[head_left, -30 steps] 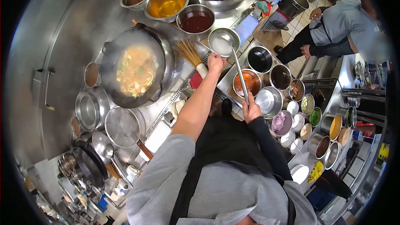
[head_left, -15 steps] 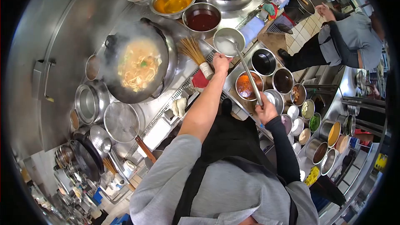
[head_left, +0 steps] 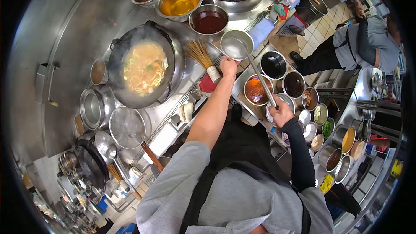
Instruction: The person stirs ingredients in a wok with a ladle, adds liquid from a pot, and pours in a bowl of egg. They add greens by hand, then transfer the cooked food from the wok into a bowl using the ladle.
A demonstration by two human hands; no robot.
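Left hand [head_left: 228,66] with fingers grasping bowl [head_left: 232,50] at edge, right of steaming wok [head_left: 118,71], right hand [head_left: 281,112] clenching around ladle [head_left: 259,76], ladle reaching to bowl.

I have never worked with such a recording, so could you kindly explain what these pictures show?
No robot is used here: all the pictures come from one camera on a person's head, looking forward and down at their bare hands. The left hand grips the edge of a steel bowl. The right hand holds a long metal handle, whose far end reaches into that bowl. On the metal counter, a steaming wok holds food in cloudy liquid; a bristle brush lies beside it. To the right stand containers, one with dark liquid. Another person stands farther off.
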